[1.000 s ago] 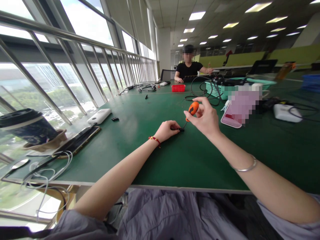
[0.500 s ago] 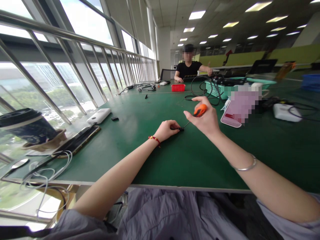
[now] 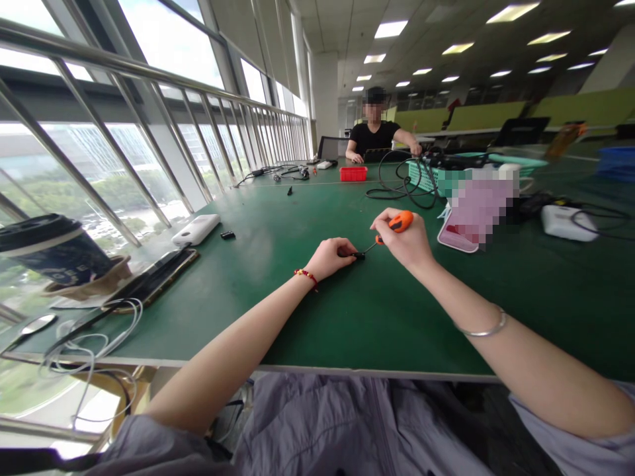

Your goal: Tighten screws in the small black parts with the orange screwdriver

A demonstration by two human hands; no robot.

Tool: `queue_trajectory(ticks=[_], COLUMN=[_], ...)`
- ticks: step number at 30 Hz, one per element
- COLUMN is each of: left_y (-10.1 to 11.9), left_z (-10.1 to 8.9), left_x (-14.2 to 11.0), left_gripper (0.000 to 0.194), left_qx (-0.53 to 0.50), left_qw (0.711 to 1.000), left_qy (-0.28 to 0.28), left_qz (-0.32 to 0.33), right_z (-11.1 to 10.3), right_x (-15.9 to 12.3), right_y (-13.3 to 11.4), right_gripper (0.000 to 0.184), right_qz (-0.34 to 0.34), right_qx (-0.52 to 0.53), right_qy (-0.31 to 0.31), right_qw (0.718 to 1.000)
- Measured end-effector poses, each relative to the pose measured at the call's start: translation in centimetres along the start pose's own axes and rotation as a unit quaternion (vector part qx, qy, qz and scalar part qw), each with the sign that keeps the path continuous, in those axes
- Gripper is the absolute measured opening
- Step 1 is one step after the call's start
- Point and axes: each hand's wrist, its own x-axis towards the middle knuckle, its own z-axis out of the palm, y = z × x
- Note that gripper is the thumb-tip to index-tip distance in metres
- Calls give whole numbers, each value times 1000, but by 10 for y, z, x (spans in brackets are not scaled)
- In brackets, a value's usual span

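My right hand (image 3: 404, 239) is closed around a small screwdriver with an orange handle (image 3: 399, 222), whose thin shaft slants down to the left. Its tip meets a small black part (image 3: 358, 255) lying on the green table (image 3: 377, 311). My left hand (image 3: 331, 257) rests on the table with its fingers pinched on that black part, holding it down. Most of the part is hidden under my fingertips.
At the left edge lie a white power bank (image 3: 196, 230), a dark phone (image 3: 157, 274), white cables (image 3: 94, 337) and a paper cup (image 3: 49, 254). A pink case (image 3: 469, 218), a teal basket (image 3: 426, 175), black cables and a red box (image 3: 354, 174) lie further off. Another person (image 3: 376, 135) sits at the far end.
My right hand has sunk lower and tilted the screwdriver flatter, its orange handle swinging to the right. My left hand has stayed on the black part.
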Motion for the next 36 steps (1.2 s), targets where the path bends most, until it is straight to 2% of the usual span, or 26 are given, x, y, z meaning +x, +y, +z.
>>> queue_trajectory(ticks=[3,4,6,9,12,23,30,36], left_y=[1,1,1,0,-1,-2,-6,-4], left_z=[0,0,0,1,1,1,2,0], left_x=[0,-1,-1,0,0,1,1,0], left_gripper=[11,11,12,11,12,12,12,16], left_qx=[0,-1,-3,-5,0,-3,-9,50], left_qw=[1000,1000,1000,1000,1000,1000,1000,998], left_qy=[1,0,0,4,9,10,13,24], left_qz=[0,1,3,5,1,3,11,6], right_z=[-3,-3,0,11,21,27,28,25], right_x=[3,5,7,7,4,2,0,2], right_y=[3,5,14,27,35,37,35,33], right_gripper=[15,12,9,10,8,12,10,10], right_qz=[-81,-111,-155,-164,-167,-141,-130,-119], right_qx=[-42,-63,-105,-184,-202,-228,-232,-225], right_qy=[65,68,6,-181,-228,-261,-258,-256], right_qw=[994,990,982,952,938,927,929,933])
